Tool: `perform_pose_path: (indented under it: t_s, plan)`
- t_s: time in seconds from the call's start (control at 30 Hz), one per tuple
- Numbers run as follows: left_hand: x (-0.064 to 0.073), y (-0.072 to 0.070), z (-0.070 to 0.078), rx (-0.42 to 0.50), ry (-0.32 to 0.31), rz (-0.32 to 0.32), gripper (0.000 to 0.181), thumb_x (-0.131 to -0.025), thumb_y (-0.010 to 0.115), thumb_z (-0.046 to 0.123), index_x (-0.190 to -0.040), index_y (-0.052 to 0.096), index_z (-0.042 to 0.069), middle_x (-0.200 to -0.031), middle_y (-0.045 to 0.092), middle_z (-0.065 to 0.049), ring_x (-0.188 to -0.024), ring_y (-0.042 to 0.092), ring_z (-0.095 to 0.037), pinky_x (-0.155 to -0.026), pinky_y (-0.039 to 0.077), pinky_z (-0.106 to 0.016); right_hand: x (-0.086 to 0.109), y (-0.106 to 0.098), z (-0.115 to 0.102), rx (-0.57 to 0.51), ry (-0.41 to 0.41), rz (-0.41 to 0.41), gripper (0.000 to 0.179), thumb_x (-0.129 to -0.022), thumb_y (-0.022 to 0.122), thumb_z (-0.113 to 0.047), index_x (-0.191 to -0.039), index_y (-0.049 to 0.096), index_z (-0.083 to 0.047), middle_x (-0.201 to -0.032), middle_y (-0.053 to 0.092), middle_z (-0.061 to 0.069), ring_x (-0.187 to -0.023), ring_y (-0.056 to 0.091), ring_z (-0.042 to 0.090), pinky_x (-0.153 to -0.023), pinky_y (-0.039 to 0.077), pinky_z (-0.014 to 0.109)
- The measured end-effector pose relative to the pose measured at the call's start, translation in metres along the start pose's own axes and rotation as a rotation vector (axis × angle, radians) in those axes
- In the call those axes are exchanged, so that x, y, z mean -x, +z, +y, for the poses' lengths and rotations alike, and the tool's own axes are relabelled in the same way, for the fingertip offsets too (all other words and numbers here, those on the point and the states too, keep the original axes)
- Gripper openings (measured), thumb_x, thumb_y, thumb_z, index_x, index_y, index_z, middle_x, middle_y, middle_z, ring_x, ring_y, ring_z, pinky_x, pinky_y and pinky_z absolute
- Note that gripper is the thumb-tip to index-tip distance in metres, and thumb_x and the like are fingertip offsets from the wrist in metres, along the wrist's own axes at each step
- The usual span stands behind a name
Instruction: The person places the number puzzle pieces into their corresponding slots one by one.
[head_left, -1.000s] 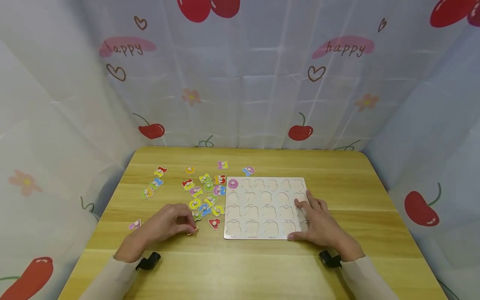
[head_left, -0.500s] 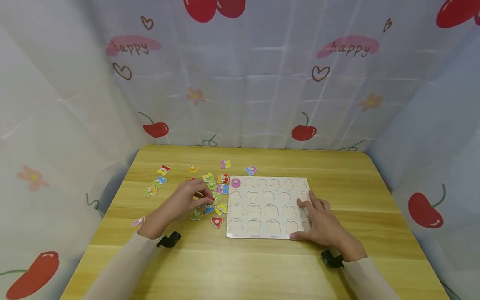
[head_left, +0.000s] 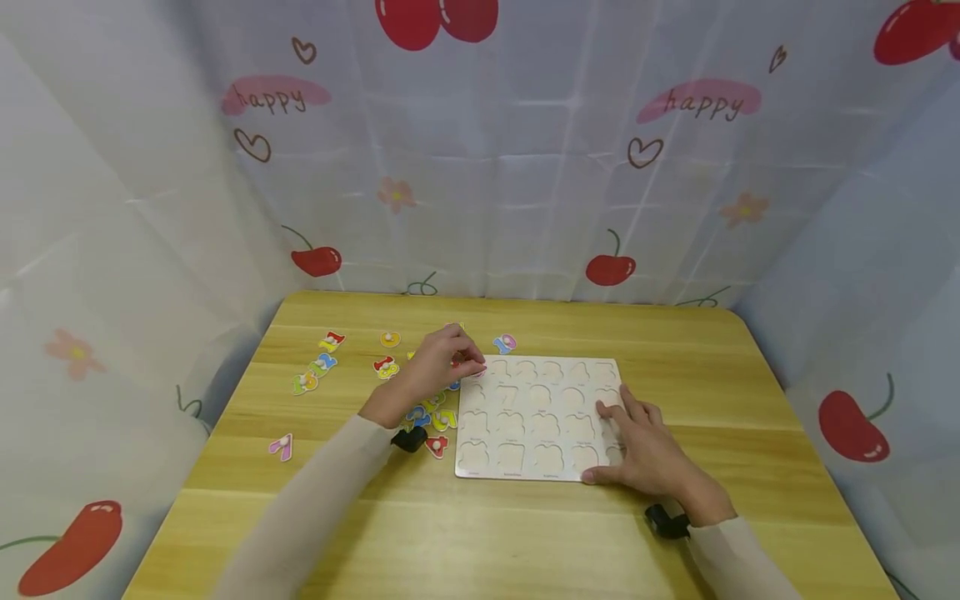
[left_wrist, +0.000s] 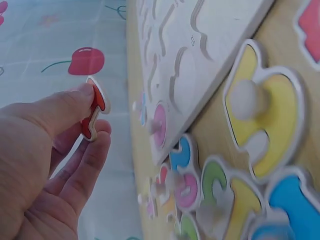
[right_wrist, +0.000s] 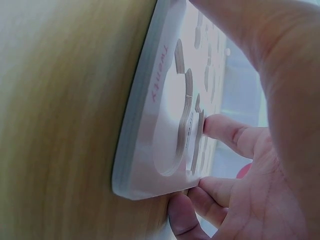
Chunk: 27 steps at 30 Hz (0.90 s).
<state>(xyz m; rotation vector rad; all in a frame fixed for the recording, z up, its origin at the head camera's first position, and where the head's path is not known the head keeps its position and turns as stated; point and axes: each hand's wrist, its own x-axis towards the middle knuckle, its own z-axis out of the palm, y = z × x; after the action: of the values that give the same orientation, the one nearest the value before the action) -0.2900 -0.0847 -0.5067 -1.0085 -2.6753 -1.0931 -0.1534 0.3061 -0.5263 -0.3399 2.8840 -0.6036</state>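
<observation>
My left hand [head_left: 435, 367] pinches a red puzzle piece [left_wrist: 93, 112] between thumb and fingers, seen nearly edge-on in the left wrist view, so its number is unclear. It is raised above the far left corner of the white number puzzle board [head_left: 525, 407]. A round pink zero piece [left_wrist: 159, 125] with a knob fills that corner recess. At the board's right side rests my right hand [head_left: 648, 454], thumb against the front edge, one finger on top and others by the side edge. The recess marked "twenty" [right_wrist: 170, 130] shows beside it.
Knobbed number pieces lie left of the board, among them a yellow 5 [left_wrist: 280, 120], a red 4 [head_left: 437, 447] and a pink 7 [head_left: 282, 447]. A blue-and-pink 10 [head_left: 505, 343] sits behind the board. Patterned curtains [head_left: 480, 183] enclose the wooden table [head_left: 525, 542].
My left hand has picked up the red piece from the front of the pile and carried it right and away, over the pieces to the board's far left corner. The right hand stays put.
</observation>
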Motion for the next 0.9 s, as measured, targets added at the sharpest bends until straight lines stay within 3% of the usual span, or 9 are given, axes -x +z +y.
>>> perform_pose_path:
  t_s: [0.1, 0.3, 0.47, 0.7, 0.9]
  plan:
    - [-0.011, 0.011, 0.000, -0.007, -0.011, -0.023, 0.004, -0.104, 0.090, 0.014, -0.104, 0.087, 0.011, -0.109, 0.070, -0.007, -0.096, 0.066, -0.021, -0.084, 0.058, -0.027, 0.001, 0.001, 0.000, -0.002, -0.001, 0.001, 0.125, -0.074, 0.103, -0.073, -0.169, 0.057, -0.005, -0.189, 0.017, 0.040, -0.161, 0.033, 0.066, -0.121, 0.047, 0.083]
    - [-0.029, 0.030, 0.000, -0.003, -0.051, -0.092, 0.005, -0.105, 0.088, 0.012, -0.101, 0.087, 0.011, -0.104, 0.073, -0.006, -0.095, 0.069, -0.017, -0.084, 0.060, -0.026, 0.001, 0.001, 0.001, -0.001, -0.010, 0.005, 0.125, -0.074, 0.104, -0.072, -0.169, 0.057, -0.005, -0.189, 0.017, 0.041, -0.160, 0.034, 0.066, -0.120, 0.048, 0.082]
    - [-0.035, 0.040, 0.001, -0.013, -0.079, -0.133, 0.004, -0.105, 0.088, 0.012, -0.101, 0.088, 0.011, -0.102, 0.076, -0.004, -0.092, 0.069, -0.015, -0.083, 0.060, -0.024, 0.000, 0.002, 0.001, 0.000, -0.010, 0.007, 0.126, -0.074, 0.104, -0.072, -0.169, 0.057, -0.004, -0.189, 0.017, 0.040, -0.160, 0.034, 0.066, -0.120, 0.047, 0.083]
    - [-0.036, 0.048, 0.000, -0.036, -0.110, -0.124, 0.006, -0.106, 0.087, 0.013, -0.100, 0.087, 0.011, -0.102, 0.078, -0.005, -0.095, 0.072, -0.016, -0.088, 0.064, -0.028, 0.000, 0.001, -0.001, 0.000, -0.007, 0.002, 0.125, -0.074, 0.103, -0.072, -0.169, 0.057, -0.005, -0.189, 0.017, 0.040, -0.160, 0.033, 0.066, -0.120, 0.046, 0.083]
    - [-0.039, 0.054, -0.003, -0.057, -0.091, -0.106, 0.007, -0.106, 0.088, 0.016, -0.100, 0.087, 0.011, -0.102, 0.077, -0.005, -0.098, 0.069, -0.017, -0.089, 0.062, -0.029, 0.000, 0.000, -0.002, 0.004, 0.000, -0.003, 0.125, -0.075, 0.103, -0.073, -0.169, 0.057, -0.005, -0.189, 0.017, 0.040, -0.160, 0.033, 0.066, -0.120, 0.047, 0.084]
